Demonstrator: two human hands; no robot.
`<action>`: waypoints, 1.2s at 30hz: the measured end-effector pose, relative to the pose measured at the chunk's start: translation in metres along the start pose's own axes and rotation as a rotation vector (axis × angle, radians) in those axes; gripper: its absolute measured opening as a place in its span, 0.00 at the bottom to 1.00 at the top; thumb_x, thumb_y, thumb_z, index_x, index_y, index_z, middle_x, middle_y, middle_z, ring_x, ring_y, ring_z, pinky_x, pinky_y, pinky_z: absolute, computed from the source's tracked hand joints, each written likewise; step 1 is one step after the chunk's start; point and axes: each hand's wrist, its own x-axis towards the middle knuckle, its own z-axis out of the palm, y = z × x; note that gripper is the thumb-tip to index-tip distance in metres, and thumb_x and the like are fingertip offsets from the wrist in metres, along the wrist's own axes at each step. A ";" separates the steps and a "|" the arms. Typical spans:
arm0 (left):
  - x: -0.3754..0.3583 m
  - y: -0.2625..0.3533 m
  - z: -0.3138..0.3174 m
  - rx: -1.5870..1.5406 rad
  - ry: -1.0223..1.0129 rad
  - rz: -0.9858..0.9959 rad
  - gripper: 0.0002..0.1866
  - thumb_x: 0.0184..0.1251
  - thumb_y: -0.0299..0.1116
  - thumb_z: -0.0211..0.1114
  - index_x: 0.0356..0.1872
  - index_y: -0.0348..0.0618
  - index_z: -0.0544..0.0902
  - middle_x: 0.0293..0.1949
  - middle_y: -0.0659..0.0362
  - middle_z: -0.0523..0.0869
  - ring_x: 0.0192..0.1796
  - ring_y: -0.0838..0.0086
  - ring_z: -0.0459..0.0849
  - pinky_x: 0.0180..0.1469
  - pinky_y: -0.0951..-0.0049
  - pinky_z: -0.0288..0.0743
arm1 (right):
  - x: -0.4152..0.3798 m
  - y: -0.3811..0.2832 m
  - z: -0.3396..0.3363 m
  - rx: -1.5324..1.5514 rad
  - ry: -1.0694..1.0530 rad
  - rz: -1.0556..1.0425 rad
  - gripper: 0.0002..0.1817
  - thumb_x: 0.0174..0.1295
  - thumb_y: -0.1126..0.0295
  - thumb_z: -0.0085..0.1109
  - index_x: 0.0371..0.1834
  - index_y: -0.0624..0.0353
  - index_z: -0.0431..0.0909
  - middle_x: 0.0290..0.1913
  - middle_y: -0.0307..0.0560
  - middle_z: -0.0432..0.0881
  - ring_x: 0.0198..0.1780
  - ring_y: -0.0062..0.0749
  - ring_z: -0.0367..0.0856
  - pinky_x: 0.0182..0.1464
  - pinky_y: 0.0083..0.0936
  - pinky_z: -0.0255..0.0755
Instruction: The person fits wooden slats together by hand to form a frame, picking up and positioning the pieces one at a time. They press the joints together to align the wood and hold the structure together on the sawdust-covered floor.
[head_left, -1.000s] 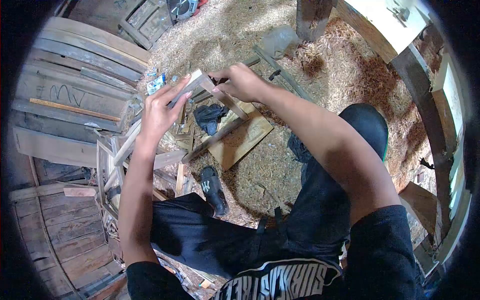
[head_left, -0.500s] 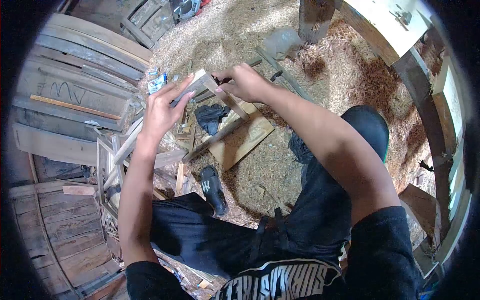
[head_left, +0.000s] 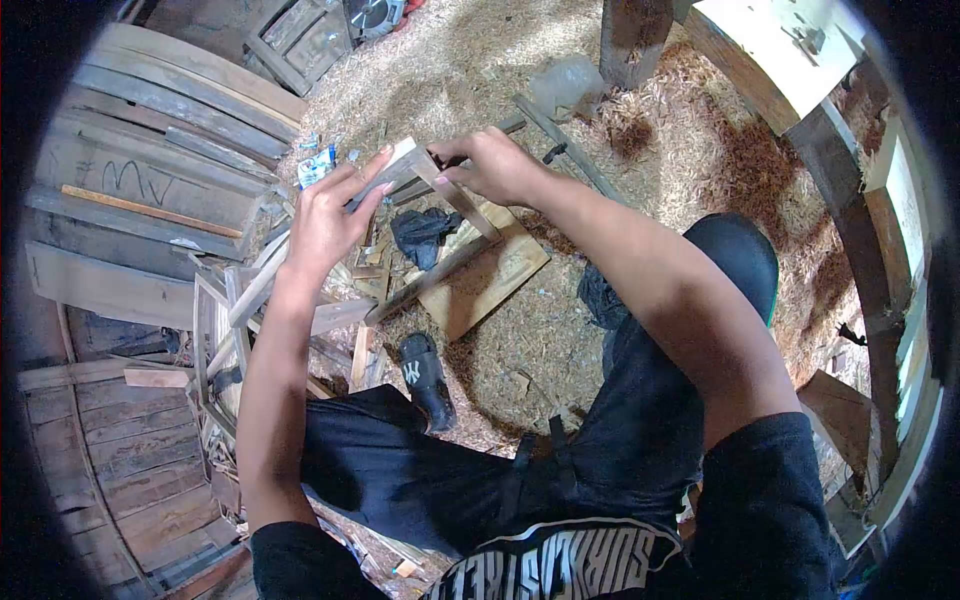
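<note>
A wooden frame (head_left: 462,208) of narrow bars is tilted in front of me, its pale upper corner raised between my hands. My left hand (head_left: 328,215) grips the bar on the left of that corner, thumb on the near side and fingers over the far side. Just right of the corner, my right hand (head_left: 490,165) is closed in a pinch around a small dark thing (head_left: 437,160), too small to make out. The frame's lower bar (head_left: 430,283) crosses over a light wooden board (head_left: 505,265) on the ground. Part of the left bar is hidden by my left hand.
A black plastic bag (head_left: 425,237) and a black sandal (head_left: 427,380) lie near the frame. Wooden slats (head_left: 570,148) lie beyond my right hand. Stacked planks (head_left: 150,190) line the left side, and a circular saw (head_left: 375,15) sits at the far edge. Wood shavings cover the ground.
Almost nothing differs. The view has shifted very slightly, and both hands keep the same hold at the frame's corner.
</note>
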 end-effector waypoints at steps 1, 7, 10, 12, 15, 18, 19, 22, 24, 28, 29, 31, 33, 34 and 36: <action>0.000 0.001 0.000 0.001 -0.003 -0.006 0.26 0.67 0.33 0.76 0.66 0.63 0.86 0.34 0.47 0.86 0.33 0.52 0.86 0.40 0.59 0.82 | -0.002 -0.002 -0.001 -0.007 0.010 0.008 0.26 0.67 0.64 0.70 0.66 0.61 0.82 0.57 0.63 0.86 0.59 0.57 0.85 0.64 0.42 0.78; 0.000 -0.003 0.001 0.012 0.006 0.003 0.23 0.70 0.36 0.74 0.66 0.63 0.86 0.39 0.45 0.89 0.36 0.52 0.89 0.41 0.59 0.83 | -0.005 -0.005 -0.004 -0.025 0.040 0.000 0.25 0.67 0.64 0.70 0.66 0.59 0.82 0.56 0.62 0.87 0.58 0.57 0.86 0.64 0.41 0.78; 0.002 0.004 -0.004 -0.005 -0.030 -0.053 0.22 0.72 0.35 0.72 0.66 0.62 0.86 0.39 0.46 0.90 0.36 0.53 0.89 0.42 0.59 0.83 | -0.006 -0.008 -0.006 0.021 0.022 0.015 0.24 0.67 0.64 0.70 0.65 0.59 0.83 0.55 0.62 0.87 0.58 0.57 0.86 0.64 0.41 0.78; 0.004 0.005 -0.006 -0.022 -0.040 -0.076 0.21 0.72 0.34 0.72 0.66 0.60 0.86 0.40 0.46 0.90 0.37 0.52 0.90 0.43 0.59 0.83 | -0.006 -0.009 -0.006 0.049 0.011 0.008 0.24 0.67 0.65 0.70 0.65 0.59 0.83 0.55 0.62 0.88 0.58 0.56 0.87 0.63 0.42 0.78; 0.004 0.008 -0.003 -0.054 -0.018 -0.069 0.20 0.73 0.33 0.71 0.65 0.57 0.86 0.44 0.45 0.91 0.42 0.52 0.91 0.45 0.59 0.83 | -0.005 -0.006 -0.004 0.036 0.015 0.043 0.24 0.67 0.66 0.71 0.65 0.59 0.83 0.55 0.62 0.88 0.58 0.55 0.87 0.63 0.41 0.79; 0.005 0.004 -0.001 -0.080 0.024 -0.010 0.20 0.73 0.33 0.70 0.65 0.54 0.86 0.49 0.44 0.91 0.48 0.52 0.92 0.49 0.59 0.84 | -0.002 0.001 0.002 0.035 0.057 -0.019 0.24 0.67 0.67 0.71 0.65 0.59 0.82 0.55 0.62 0.88 0.59 0.55 0.87 0.64 0.41 0.79; 0.005 0.002 0.000 -0.095 0.030 0.020 0.20 0.73 0.33 0.70 0.65 0.53 0.85 0.52 0.44 0.91 0.52 0.51 0.92 0.51 0.59 0.84 | -0.002 0.001 0.001 0.029 0.054 -0.009 0.24 0.67 0.67 0.70 0.66 0.59 0.82 0.56 0.62 0.87 0.59 0.55 0.87 0.64 0.40 0.79; 0.006 0.006 -0.003 -0.087 -0.010 -0.050 0.20 0.73 0.32 0.71 0.65 0.53 0.85 0.54 0.44 0.90 0.55 0.51 0.91 0.55 0.60 0.84 | -0.004 0.000 0.000 0.031 0.065 -0.019 0.24 0.67 0.67 0.70 0.66 0.59 0.82 0.57 0.62 0.87 0.60 0.55 0.86 0.64 0.40 0.78; 0.007 0.012 -0.007 -0.087 -0.007 -0.071 0.20 0.73 0.32 0.71 0.64 0.51 0.85 0.54 0.44 0.90 0.55 0.51 0.90 0.56 0.59 0.84 | -0.004 0.000 0.001 0.040 0.079 -0.042 0.24 0.67 0.67 0.70 0.66 0.59 0.82 0.57 0.62 0.87 0.60 0.55 0.86 0.64 0.40 0.78; 0.006 0.005 -0.006 -0.043 -0.018 -0.041 0.18 0.73 0.32 0.71 0.61 0.43 0.87 0.54 0.43 0.90 0.56 0.49 0.90 0.58 0.59 0.83 | -0.002 0.004 0.002 0.029 0.076 -0.054 0.24 0.67 0.67 0.71 0.65 0.60 0.82 0.58 0.62 0.87 0.60 0.55 0.86 0.64 0.39 0.79; 0.006 0.002 -0.004 -0.043 -0.017 -0.042 0.18 0.73 0.32 0.71 0.61 0.43 0.87 0.54 0.43 0.90 0.56 0.49 0.90 0.58 0.59 0.83 | -0.001 0.005 0.003 0.011 0.083 -0.062 0.24 0.67 0.67 0.71 0.66 0.60 0.82 0.58 0.62 0.87 0.60 0.55 0.86 0.64 0.39 0.79; 0.005 0.001 -0.004 -0.027 -0.023 -0.025 0.17 0.73 0.32 0.71 0.59 0.37 0.87 0.54 0.42 0.90 0.55 0.49 0.90 0.58 0.59 0.83 | -0.004 -0.001 -0.001 0.014 0.070 -0.045 0.24 0.66 0.67 0.71 0.66 0.60 0.82 0.57 0.61 0.87 0.59 0.55 0.87 0.64 0.39 0.79; 0.005 0.000 -0.003 -0.036 -0.038 -0.052 0.18 0.73 0.32 0.71 0.59 0.36 0.86 0.54 0.41 0.90 0.56 0.48 0.90 0.59 0.59 0.83 | -0.004 -0.003 -0.002 0.014 0.057 -0.026 0.25 0.66 0.67 0.71 0.66 0.59 0.82 0.57 0.61 0.87 0.59 0.54 0.87 0.63 0.39 0.79; 0.005 0.001 -0.003 -0.046 -0.053 -0.080 0.18 0.72 0.32 0.71 0.59 0.35 0.86 0.54 0.41 0.89 0.56 0.48 0.90 0.59 0.59 0.83 | -0.003 -0.001 0.000 0.021 0.071 -0.026 0.25 0.66 0.67 0.72 0.66 0.59 0.82 0.57 0.61 0.87 0.58 0.54 0.87 0.63 0.40 0.80; 0.004 -0.004 0.000 -0.043 -0.037 -0.045 0.18 0.73 0.32 0.71 0.60 0.35 0.86 0.54 0.41 0.89 0.56 0.48 0.90 0.59 0.59 0.83 | -0.003 0.000 0.002 0.027 0.085 -0.028 0.25 0.66 0.67 0.72 0.66 0.59 0.82 0.56 0.61 0.87 0.58 0.54 0.87 0.62 0.40 0.80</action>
